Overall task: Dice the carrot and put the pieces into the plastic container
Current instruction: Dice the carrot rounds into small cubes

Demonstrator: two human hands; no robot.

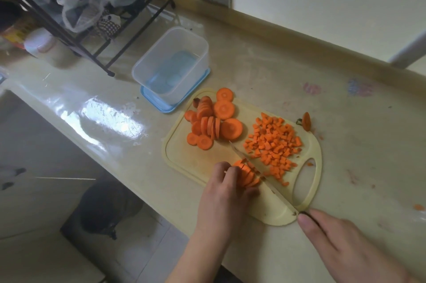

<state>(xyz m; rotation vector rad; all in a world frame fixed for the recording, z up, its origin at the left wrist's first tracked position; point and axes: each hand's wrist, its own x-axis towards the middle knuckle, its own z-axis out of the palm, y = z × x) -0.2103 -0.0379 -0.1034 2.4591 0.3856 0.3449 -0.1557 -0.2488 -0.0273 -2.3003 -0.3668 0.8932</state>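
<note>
A cream cutting board (pixel 184 156) lies on the counter. Round carrot slices (pixel 214 121) are heaped on its far left part, and a pile of diced carrot (pixel 274 144) covers its right part. My left hand (pixel 227 192) holds a small stack of carrot slices (pixel 247 175) down at the board's near edge. My right hand (pixel 345 243) grips the dark handle of a knife (pixel 265 179), index finger along the top; the blade runs diagonally along the stack's right side. The clear plastic container (pixel 170 61) stands empty on a blue lid beyond the board.
A black wire rack (pixel 96 29) with plastic bags stands at the back left, a white jar (pixel 41 46) beside it. A carrot end (pixel 306 121) lies off the board's right edge and a bit of carrot (pixel 418 207) at far right. The counter's front edge runs diagonally at left.
</note>
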